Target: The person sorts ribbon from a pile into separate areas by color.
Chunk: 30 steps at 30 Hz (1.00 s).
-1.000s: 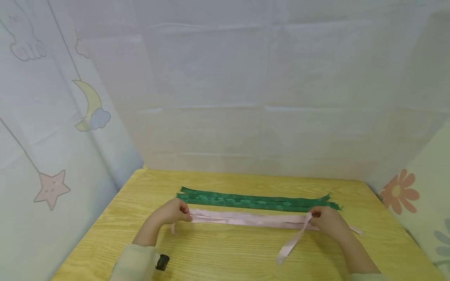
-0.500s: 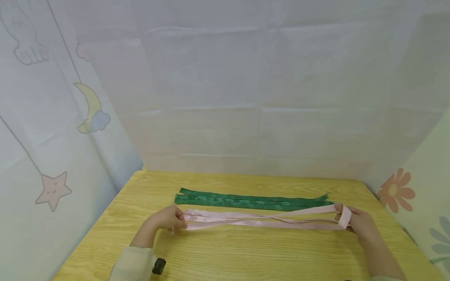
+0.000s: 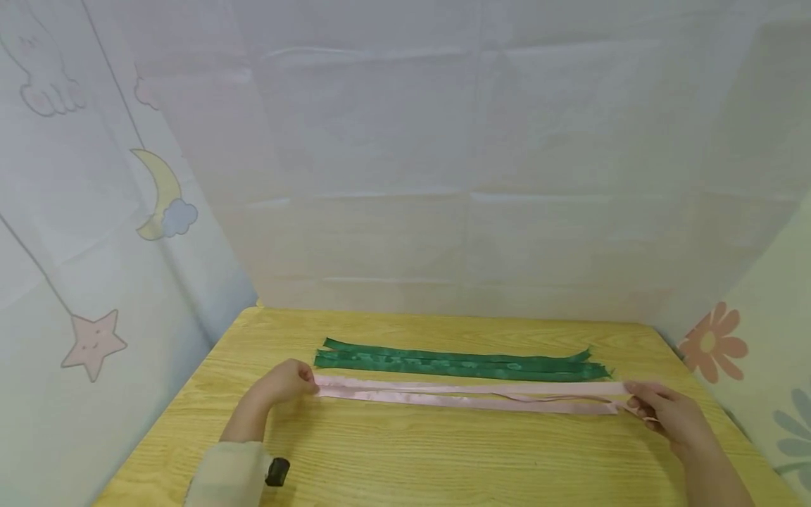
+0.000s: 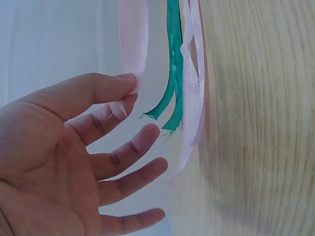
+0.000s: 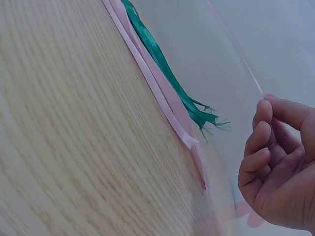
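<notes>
A pink ribbon is stretched between both hands, raised off the table. My left hand pinches its left end between thumb and index finger; the other fingers are spread apart in the left wrist view. At the opposite end my right hand pinches the ribbon with thumb and index finger, the remaining fingers curled in. Seen edge-on in the right wrist view, the held strip looks like a thin line. Below it, other pink ribbons lie lengthwise on the table. Green ribbons with frayed ends lie just behind them.
The wooden table has light yellow grain. A pale cloth backdrop rises behind its far edge, with printed side panels bearing a moon, a star and flowers. A small black object sits at the left sleeve.
My right hand has moved right, drawing the pink ribbon from a loose, drooping loop to a straight length. My left hand has shifted slightly left. The green ribbons have stayed put.
</notes>
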Each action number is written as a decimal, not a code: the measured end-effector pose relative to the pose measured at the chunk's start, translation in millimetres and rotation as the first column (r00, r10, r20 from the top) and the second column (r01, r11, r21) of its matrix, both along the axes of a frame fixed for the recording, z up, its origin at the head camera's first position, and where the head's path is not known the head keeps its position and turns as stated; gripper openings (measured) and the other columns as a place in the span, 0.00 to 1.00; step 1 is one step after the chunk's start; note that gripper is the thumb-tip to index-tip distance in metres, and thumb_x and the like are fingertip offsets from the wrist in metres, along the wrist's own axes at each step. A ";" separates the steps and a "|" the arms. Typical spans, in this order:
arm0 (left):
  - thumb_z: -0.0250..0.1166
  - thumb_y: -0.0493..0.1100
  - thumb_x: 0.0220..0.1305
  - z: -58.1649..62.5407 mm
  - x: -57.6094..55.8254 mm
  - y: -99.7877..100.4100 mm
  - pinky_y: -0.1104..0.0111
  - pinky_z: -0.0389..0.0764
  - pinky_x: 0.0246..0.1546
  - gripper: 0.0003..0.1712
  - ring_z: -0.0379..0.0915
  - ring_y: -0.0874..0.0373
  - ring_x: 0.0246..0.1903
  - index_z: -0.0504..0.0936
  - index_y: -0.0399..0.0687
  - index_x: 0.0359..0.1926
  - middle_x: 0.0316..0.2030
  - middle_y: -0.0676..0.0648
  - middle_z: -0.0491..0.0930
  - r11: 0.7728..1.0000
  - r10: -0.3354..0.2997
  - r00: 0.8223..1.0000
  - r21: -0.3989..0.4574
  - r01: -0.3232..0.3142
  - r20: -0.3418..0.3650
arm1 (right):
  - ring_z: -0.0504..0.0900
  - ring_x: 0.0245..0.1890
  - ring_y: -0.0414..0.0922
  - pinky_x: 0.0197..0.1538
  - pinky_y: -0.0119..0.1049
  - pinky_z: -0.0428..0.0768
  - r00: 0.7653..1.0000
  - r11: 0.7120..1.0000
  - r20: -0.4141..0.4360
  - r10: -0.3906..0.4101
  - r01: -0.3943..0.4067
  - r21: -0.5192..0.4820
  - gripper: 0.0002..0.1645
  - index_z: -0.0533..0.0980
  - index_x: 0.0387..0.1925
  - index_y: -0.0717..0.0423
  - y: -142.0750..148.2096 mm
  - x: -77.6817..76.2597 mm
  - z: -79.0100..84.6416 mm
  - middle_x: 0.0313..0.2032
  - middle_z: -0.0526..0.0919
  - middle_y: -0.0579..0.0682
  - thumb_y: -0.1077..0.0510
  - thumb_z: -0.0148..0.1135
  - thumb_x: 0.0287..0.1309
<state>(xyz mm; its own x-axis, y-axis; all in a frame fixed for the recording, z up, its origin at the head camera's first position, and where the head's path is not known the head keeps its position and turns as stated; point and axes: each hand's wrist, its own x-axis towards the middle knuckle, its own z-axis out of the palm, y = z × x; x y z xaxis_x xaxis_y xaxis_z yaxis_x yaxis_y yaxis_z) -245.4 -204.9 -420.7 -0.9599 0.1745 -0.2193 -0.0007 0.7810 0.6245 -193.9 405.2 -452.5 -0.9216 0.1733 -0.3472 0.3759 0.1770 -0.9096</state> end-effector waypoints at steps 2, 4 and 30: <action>0.64 0.37 0.57 -0.4 -0.1 -2.9 0.67 0.63 0.23 0.09 0.60 0.58 0.22 0.74 0.42 0.23 0.21 0.49 0.69 1.000 0.015 1.000 -0.004 -0.015 -0.009 | 0.76 0.26 0.34 0.32 0.32 0.76 1.000 1.000 0.002 0.006 -0.006 0.005 0.07 0.79 0.26 0.31 0.8 0.2 -0.5 0.24 0.80 0.35 0.39 0.60 0.56; 0.65 0.38 0.56 -0.7 0.7 -6.6 0.67 0.63 0.23 0.09 0.60 0.58 0.22 0.74 0.42 0.24 0.21 0.49 0.68 1.000 0.024 1.000 -0.002 -0.024 -0.014 | 0.77 0.27 0.34 0.33 0.32 0.77 1.000 1.000 0.005 0.014 -0.014 0.016 0.07 0.79 0.26 0.31 2.9 0.4 -1.7 0.24 0.80 0.35 0.39 0.60 0.56; 0.61 0.29 0.46 -13.0 -1.7 -24.9 0.69 0.59 0.19 0.07 0.57 0.58 0.17 0.70 0.41 0.22 0.20 0.47 0.72 0.991 0.104 0.994 0.084 -0.102 -0.023 | 0.82 0.39 0.39 0.41 0.32 0.77 0.913 0.862 -0.073 0.400 -0.402 -0.308 0.19 0.81 0.40 0.34 29.4 4.2 -17.1 0.38 0.84 0.43 0.57 0.44 0.70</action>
<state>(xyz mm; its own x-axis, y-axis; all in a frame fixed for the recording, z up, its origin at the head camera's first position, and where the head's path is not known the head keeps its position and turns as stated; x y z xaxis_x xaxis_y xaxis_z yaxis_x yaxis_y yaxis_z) -247.1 -229.8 -433.7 -0.9791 0.0905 -0.1821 -0.0610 0.7236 0.6875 -189.7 434.6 -469.6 -0.8905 -0.3274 -0.3159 0.3275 0.0207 -0.9446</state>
